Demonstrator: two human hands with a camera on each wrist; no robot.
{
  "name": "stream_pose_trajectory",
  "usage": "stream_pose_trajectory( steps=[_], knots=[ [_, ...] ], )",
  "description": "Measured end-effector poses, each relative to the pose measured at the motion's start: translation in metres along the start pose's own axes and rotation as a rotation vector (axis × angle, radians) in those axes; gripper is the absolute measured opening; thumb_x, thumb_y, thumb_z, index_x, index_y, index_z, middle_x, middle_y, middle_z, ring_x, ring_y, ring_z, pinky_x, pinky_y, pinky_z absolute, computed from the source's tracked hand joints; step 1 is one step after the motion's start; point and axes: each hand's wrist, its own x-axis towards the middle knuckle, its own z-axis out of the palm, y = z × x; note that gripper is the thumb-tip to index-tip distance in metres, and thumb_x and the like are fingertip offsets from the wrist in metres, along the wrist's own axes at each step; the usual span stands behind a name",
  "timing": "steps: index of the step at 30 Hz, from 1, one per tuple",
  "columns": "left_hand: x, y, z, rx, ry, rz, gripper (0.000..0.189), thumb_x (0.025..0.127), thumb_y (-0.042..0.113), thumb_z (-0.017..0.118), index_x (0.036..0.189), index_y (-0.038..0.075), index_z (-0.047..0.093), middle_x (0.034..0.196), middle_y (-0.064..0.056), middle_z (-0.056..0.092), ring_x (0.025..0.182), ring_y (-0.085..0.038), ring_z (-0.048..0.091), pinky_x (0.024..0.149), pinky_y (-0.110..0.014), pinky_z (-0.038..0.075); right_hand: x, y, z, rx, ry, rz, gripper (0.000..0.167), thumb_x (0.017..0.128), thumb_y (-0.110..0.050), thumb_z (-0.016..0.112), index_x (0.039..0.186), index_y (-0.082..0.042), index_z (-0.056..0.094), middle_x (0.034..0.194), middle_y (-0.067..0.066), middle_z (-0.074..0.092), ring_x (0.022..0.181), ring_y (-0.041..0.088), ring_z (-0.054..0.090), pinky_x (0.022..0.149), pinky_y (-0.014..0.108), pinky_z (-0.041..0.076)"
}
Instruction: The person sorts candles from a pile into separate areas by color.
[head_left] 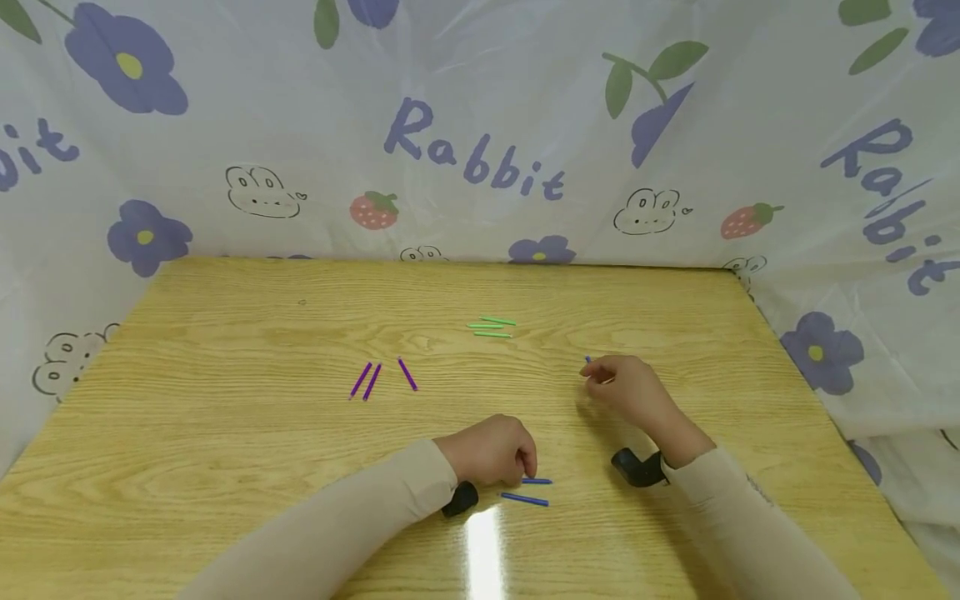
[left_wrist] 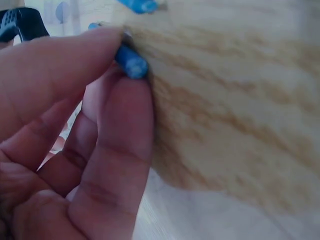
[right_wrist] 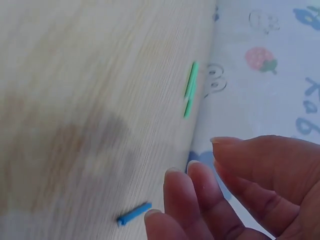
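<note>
My left hand [head_left: 491, 450] is low over the near middle of the table. Its thumb and index finger pinch a slim blue stick [left_wrist: 131, 62], whose pale end shows between them. Close beside it, nearer to me, lies a second blue stick [head_left: 525, 499]. My right hand [head_left: 630, 396] hovers farther right, thumb and fingers apart with nothing between them. A third blue stick [right_wrist: 134, 214] lies on the wood near those fingertips; in the head view the hand mostly hides it.
Several slim purple sticks [head_left: 372, 382] lie left of centre on the wooden table [head_left: 247, 333]. Toward the back middle is a small group of green sticks [head_left: 491, 326]. A printed sheet [head_left: 480, 108] hangs behind the table. Black wrist mounts [head_left: 637, 467] protrude by the hands.
</note>
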Motion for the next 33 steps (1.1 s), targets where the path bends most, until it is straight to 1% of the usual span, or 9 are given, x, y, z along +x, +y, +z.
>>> stream_pose_trajectory(
  steps=[5, 12, 16, 18, 23, 27, 29, 33],
  knots=[
    [0.001, -0.001, -0.001, -0.025, -0.011, 0.005, 0.017, 0.074, -0.013, 0.063, 0.078, 0.002, 0.072, 0.067, 0.002, 0.057, 0.06, -0.005, 0.042, 0.055, -0.017, 0.035, -0.011, -0.005, 0.008, 0.007, -0.021, -0.026, 0.024, 0.093, -0.01, 0.06, 0.114, 0.0, 0.067, 0.102, 0.01, 0.068, 0.096, 0.028, 0.063, 0.077, 0.039, 0.052],
    [0.001, 0.001, -0.001, -0.06, -0.022, -0.027, 0.017, 0.076, -0.012, 0.065, 0.079, 0.003, 0.072, 0.065, 0.004, 0.056, 0.057, -0.005, 0.042, 0.053, -0.017, 0.035, -0.031, -0.011, 0.015, 0.038, -0.015, -0.056, 0.018, 0.09, -0.007, 0.065, 0.106, -0.002, 0.07, 0.095, 0.004, 0.069, 0.09, 0.021, 0.064, 0.074, 0.034, 0.053],
    [0.001, 0.003, -0.002, -0.055, -0.029, -0.038, 0.016, 0.075, -0.012, 0.066, 0.079, 0.003, 0.072, 0.067, -0.001, 0.06, 0.057, -0.005, 0.043, 0.053, -0.017, 0.036, -0.041, -0.015, 0.021, 0.057, -0.03, -0.067, 0.015, 0.089, -0.006, 0.066, 0.103, -0.003, 0.071, 0.091, 0.001, 0.068, 0.085, 0.016, 0.063, 0.07, 0.029, 0.052],
    [0.002, 0.002, -0.002, -0.049, -0.033, -0.043, 0.016, 0.075, -0.011, 0.066, 0.079, 0.003, 0.072, 0.069, -0.002, 0.061, 0.057, -0.005, 0.043, 0.053, -0.017, 0.036, -0.044, -0.017, 0.024, 0.06, -0.043, -0.085, 0.014, 0.088, -0.006, 0.067, 0.101, -0.004, 0.072, 0.089, -0.001, 0.068, 0.083, 0.014, 0.062, 0.068, 0.028, 0.052],
    [0.004, 0.0, -0.003, -0.051, -0.04, -0.051, 0.016, 0.076, -0.011, 0.067, 0.078, 0.004, 0.072, 0.068, -0.001, 0.061, 0.057, -0.006, 0.044, 0.053, -0.017, 0.037, -0.052, -0.021, 0.03, 0.061, -0.101, -0.143, 0.012, 0.087, -0.007, 0.068, 0.098, -0.005, 0.072, 0.087, -0.001, 0.069, 0.079, 0.011, 0.062, 0.067, 0.026, 0.051],
    [0.005, -0.002, -0.004, -0.063, -0.05, -0.051, 0.016, 0.076, -0.011, 0.067, 0.079, 0.004, 0.072, 0.071, -0.004, 0.063, 0.058, -0.006, 0.045, 0.054, -0.017, 0.038, -0.057, -0.022, 0.032, 0.077, -0.151, -0.175, 0.01, 0.086, -0.005, 0.068, 0.095, -0.005, 0.073, 0.087, 0.0, 0.07, 0.078, 0.01, 0.061, 0.067, 0.024, 0.051],
    [0.005, -0.002, -0.004, -0.065, -0.053, -0.054, 0.016, 0.075, -0.011, 0.067, 0.079, 0.004, 0.072, 0.072, -0.005, 0.064, 0.059, -0.006, 0.045, 0.054, -0.017, 0.038, -0.058, -0.021, 0.033, 0.091, -0.18, -0.185, 0.011, 0.086, -0.004, 0.067, 0.095, -0.004, 0.073, 0.086, 0.0, 0.069, 0.077, 0.01, 0.061, 0.066, 0.024, 0.05],
    [0.005, -0.002, -0.004, -0.063, -0.045, -0.059, 0.015, 0.075, -0.011, 0.068, 0.078, 0.004, 0.072, 0.071, -0.003, 0.063, 0.059, -0.006, 0.045, 0.054, -0.017, 0.038, -0.059, -0.02, 0.037, 0.112, -0.232, -0.192, 0.011, 0.086, -0.003, 0.067, 0.095, -0.004, 0.073, 0.084, -0.001, 0.069, 0.076, 0.01, 0.061, 0.065, 0.023, 0.05]
  ],
)
